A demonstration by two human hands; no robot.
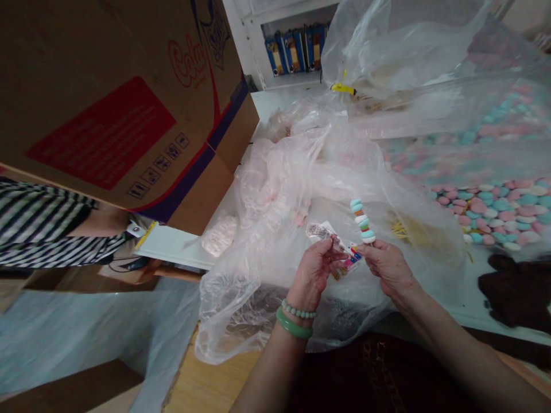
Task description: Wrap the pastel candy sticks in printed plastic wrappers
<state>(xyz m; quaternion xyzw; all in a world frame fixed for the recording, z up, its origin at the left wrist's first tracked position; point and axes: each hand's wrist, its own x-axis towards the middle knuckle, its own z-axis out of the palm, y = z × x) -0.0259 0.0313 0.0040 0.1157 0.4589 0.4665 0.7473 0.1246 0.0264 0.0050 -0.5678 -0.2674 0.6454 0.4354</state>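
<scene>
A small printed plastic wrapper [340, 258] is pinched in my left hand [313, 268], which wears green bracelets. My right hand [388, 265] is closed on the lower end of a candy skewer [362, 221] stacked with pale blue, white, orange and green pieces, held upright. The fingertips of my right hand come close to the wrapper's right edge. Both hands are above a large clear plastic bag [275, 246] spread over the white table [172, 245].
A big cardboard box [129, 103] stands at the left, beside a person in a striped top [43, 223]. Pink, blue and white candies [499, 212] lie at the right, near a dark brown item [516, 289]. Blue boxes [295, 51] fill a shelf behind.
</scene>
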